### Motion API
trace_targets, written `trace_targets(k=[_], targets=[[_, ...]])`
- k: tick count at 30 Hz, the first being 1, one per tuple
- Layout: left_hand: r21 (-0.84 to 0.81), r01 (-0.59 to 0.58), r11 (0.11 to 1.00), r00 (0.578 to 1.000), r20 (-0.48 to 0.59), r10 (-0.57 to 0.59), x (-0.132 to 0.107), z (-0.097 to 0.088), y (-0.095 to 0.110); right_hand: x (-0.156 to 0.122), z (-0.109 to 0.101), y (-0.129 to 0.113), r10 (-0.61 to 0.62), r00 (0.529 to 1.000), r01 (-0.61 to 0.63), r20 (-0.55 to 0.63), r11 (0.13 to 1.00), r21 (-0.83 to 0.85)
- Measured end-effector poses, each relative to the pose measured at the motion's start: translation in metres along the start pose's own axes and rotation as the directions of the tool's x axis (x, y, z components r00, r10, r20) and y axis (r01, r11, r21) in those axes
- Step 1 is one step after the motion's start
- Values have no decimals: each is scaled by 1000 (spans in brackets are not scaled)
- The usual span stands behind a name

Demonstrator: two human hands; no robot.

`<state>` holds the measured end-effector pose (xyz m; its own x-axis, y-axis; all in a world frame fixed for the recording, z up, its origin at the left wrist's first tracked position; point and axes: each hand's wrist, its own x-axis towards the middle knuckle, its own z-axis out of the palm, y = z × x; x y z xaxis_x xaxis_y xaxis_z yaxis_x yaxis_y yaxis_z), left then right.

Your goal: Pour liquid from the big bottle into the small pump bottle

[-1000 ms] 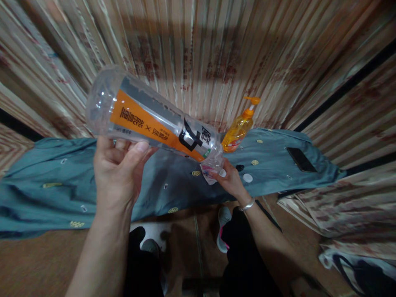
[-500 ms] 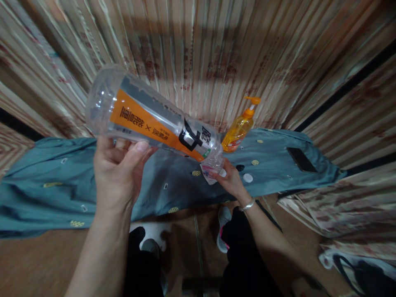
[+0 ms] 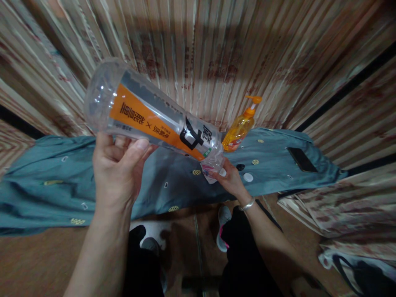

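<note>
My left hand (image 3: 119, 167) is closed around the lower side of a large clear plastic bottle (image 3: 151, 117) with an orange and grey label. The bottle is tilted, its base up at the left and its neck down at the right. My right hand (image 3: 229, 177) is closed on a small clear container with pink and white print (image 3: 210, 171), right at the bottle's mouth. The mouth and the container overlap, so I cannot tell exactly how they meet. No liquid shows clearly in the large bottle.
An orange pump bottle (image 3: 239, 131) stands behind my right hand on the green cloth (image 3: 148, 189). A white round cap (image 3: 248, 177), a small black cap (image 3: 240, 167) and a dark phone (image 3: 301, 159) lie to the right. Striped curtains (image 3: 173, 49) hang close behind.
The large bottle's base end has risen slightly, so it leans a little more steeply. Both hands keep their hold in nearly the same places.
</note>
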<state>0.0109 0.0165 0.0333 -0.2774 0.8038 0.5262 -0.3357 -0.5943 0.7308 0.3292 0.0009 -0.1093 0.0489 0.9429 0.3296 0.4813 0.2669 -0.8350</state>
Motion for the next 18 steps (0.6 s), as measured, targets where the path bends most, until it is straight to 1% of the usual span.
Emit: trace_targets(k=[2,5,11,18], targets=[[-12,10,1000,1000,0,-10,1,-1,-1,0,0,0,-4,1000,4,3,1000,-4],[-28,-16,999,1000,-2,16,1,-2,-2,0,0,1,-6,1000,6,4,1000,-2],[16,-24,1000,1000,1,24,1,-1,-1,0,1,1,0,1000,0,-11,1000,5],[15,-21,1000,1000,17,21,0,-1,-2,0,1,2,-9,1000,9,-6,1000,-5]])
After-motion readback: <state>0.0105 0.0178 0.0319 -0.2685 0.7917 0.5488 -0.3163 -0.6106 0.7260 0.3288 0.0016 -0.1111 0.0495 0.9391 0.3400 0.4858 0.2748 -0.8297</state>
